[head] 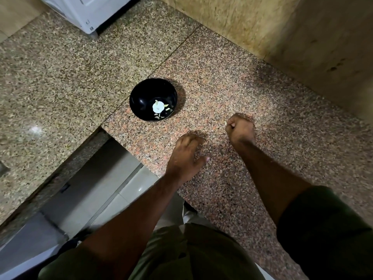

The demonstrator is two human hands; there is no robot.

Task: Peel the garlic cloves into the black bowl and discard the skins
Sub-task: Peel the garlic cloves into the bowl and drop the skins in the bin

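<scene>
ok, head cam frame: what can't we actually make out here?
- Right hand: fist shut; its curled fingers hide the contents. A pale bit at its edge is too small to identify.
- Left hand: fingertips curl under against the speckled granite counter, hidden by the hand's own back.
- Round black bowl: the white garlic piece and the scraps beside it are too small to tell peeled cloves from skins.
- White appliance: cut off by the top edge.
</scene>
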